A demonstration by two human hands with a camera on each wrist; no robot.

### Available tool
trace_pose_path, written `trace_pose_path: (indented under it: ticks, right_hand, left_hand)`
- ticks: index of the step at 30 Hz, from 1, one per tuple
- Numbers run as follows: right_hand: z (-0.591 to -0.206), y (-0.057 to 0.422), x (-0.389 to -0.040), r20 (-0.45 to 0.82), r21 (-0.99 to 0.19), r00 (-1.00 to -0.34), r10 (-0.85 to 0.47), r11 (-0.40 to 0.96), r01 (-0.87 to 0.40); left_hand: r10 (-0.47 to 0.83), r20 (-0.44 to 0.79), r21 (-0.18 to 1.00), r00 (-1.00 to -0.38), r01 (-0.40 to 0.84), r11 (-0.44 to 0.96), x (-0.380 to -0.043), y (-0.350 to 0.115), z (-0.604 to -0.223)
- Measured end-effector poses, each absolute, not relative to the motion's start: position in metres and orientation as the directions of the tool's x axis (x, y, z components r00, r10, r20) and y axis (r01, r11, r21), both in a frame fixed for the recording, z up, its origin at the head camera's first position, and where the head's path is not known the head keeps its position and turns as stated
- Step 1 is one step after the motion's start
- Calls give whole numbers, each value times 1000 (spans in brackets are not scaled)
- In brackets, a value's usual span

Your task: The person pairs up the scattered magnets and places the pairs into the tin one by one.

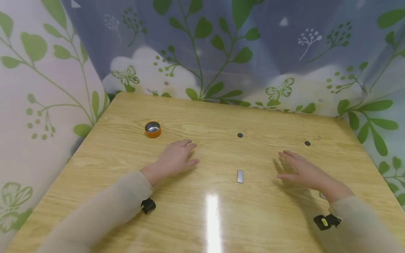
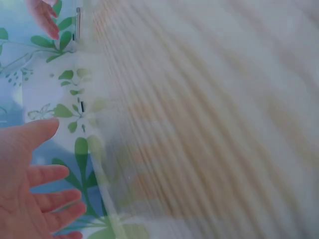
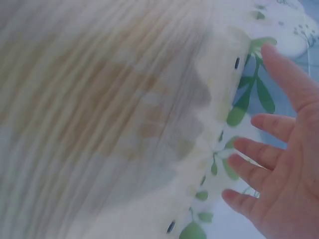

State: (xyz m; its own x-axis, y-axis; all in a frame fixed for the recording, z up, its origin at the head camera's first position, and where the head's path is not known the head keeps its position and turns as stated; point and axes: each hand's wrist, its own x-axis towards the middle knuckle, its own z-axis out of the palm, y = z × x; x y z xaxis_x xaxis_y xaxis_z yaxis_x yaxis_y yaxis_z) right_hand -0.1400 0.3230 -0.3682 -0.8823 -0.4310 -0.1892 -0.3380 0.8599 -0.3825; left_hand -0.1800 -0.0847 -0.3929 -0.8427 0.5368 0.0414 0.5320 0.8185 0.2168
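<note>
My left hand (image 1: 172, 159) hovers over the left half of the wooden table, fingers spread and holding nothing. Just beyond it stands a small round bowl (image 1: 153, 135), orange outside and silvery inside. On the right, my right hand (image 1: 305, 173) is also held above the tabletop, its fingers extended and empty. Between the hands lies a flat grey rectangular piece (image 1: 240, 176). A dark round disc (image 1: 240, 135) lies farther back, and a second dark disc (image 1: 307, 143) is beyond my right hand. Partly hidden by my right wrist is another flat piece (image 1: 322, 195).
The light wooden table (image 1: 196, 116) reaches back to a patterned curtain (image 1: 215, 45) with leaves and butterflies, which also hangs along both sides. A bright streak of reflected light falls on the table's front middle. Each sleeve has a dark wrist device (image 1: 148, 206) below it.
</note>
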Motion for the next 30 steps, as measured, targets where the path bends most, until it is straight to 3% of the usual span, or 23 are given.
trace_pose_path:
  ticks: [4, 9, 21, 30]
  right_hand:
    - [-366, 339, -133, -209, -382, -902, -378, 881, -281]
    - [-368, 361, -126, -202, -332, -917, -344, 905, -266]
    - [-377, 413, -105, -376, -291, -891, -253, 945, -146]
    - [-382, 421, -106, -358, -355, -894, -269, 925, -136]
  left_hand:
    - [573, 137, 223, -808, 589, 777, -179, -74, -393]
    - [606, 134, 255, -784, 618, 744, -174, -57, -392]
    - [670, -81, 302, -738, 623, 722, -157, -10, -395]
    - [677, -150, 294, -721, 621, 726, -159, 19, -399]
